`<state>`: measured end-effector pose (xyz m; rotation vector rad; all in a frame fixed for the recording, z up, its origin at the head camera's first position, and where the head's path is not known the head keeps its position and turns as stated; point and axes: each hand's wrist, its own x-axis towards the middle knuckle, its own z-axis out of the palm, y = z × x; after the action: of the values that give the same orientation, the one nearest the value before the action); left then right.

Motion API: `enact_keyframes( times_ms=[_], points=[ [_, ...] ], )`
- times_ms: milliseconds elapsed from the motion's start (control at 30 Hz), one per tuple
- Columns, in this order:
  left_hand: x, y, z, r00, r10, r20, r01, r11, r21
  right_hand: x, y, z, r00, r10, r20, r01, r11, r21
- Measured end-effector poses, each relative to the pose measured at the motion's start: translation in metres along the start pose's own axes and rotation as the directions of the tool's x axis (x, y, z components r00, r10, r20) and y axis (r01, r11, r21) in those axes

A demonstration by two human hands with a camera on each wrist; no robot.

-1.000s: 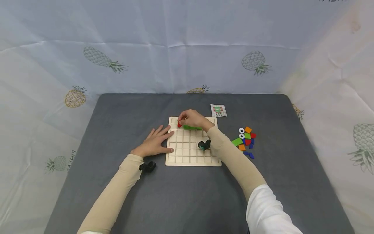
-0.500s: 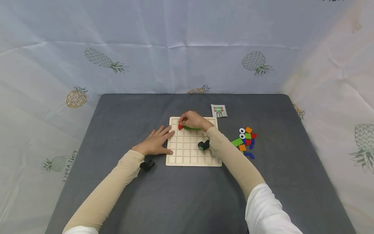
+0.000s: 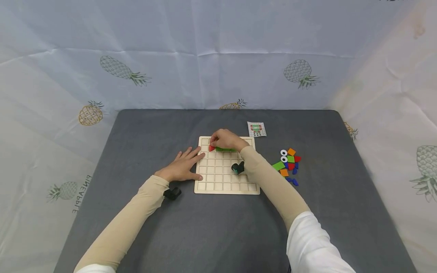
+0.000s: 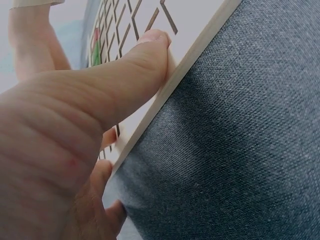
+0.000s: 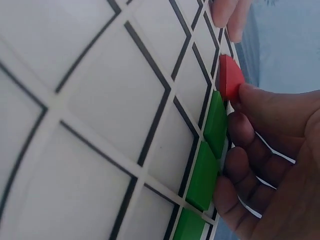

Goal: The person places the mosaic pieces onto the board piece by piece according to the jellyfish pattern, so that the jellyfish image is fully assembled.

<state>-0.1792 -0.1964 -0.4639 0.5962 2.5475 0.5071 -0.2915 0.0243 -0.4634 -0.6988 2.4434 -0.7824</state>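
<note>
My left hand (image 3: 181, 168) lies with spread, straight fingers on the left edge of a pale wooden grid board (image 3: 218, 177); its thumb (image 4: 135, 70) presses the rim in the left wrist view. My right hand (image 3: 225, 139) reaches over the board's far part and pinches a red block with a curved edge (image 5: 230, 79) at a cell in the far left area. Several green blocks (image 5: 201, 176) sit in a row of cells beside the red one, partly under the right hand (image 5: 280, 165). The index fingertip on the red block is hidden.
Right of the board lies a loose group of blocks, including an orange block (image 3: 291, 151), white rings (image 3: 283, 152), a green block (image 3: 278, 165) and blue pieces (image 3: 295, 182). A printed pattern card (image 3: 257, 129) lies behind the board on the dark grey table (image 3: 218, 231).
My right hand has shifted slightly right and settled with the red block low against the board beside the green ones. The left hand stays on the board's edge.
</note>
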Motion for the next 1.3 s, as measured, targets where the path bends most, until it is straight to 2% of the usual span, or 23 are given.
enact_keyframes(
  times_ms=[567, 800, 1100, 1300],
  points=[
    [0.001, 0.000, 0.000, 1.000, 0.000, 0.003, 0.000, 1.000, -0.009, -0.001, 0.003, -0.010, 0.998, -0.027, 0.055, 0.033, 0.992, -0.121],
    [0.003, -0.001, 0.000, 1.000, -0.004, 0.001, 0.004, 1.000, -0.009, -0.002, 0.004, -0.008, 0.998, -0.034, 0.049, 0.040, 0.991, -0.127],
    [0.003, -0.002, 0.003, 1.000, -0.002, 0.008, 0.002, 1.000, -0.006, -0.004, 0.001, -0.008, 0.993, -0.060, 0.106, 0.070, 0.993, -0.094],
    [0.005, -0.004, 0.004, 1.000, -0.006, 0.009, 0.006, 1.000, 0.004, -0.005, 0.002, -0.008, 0.992, -0.074, 0.107, 0.085, 0.991, -0.100]
  ],
)
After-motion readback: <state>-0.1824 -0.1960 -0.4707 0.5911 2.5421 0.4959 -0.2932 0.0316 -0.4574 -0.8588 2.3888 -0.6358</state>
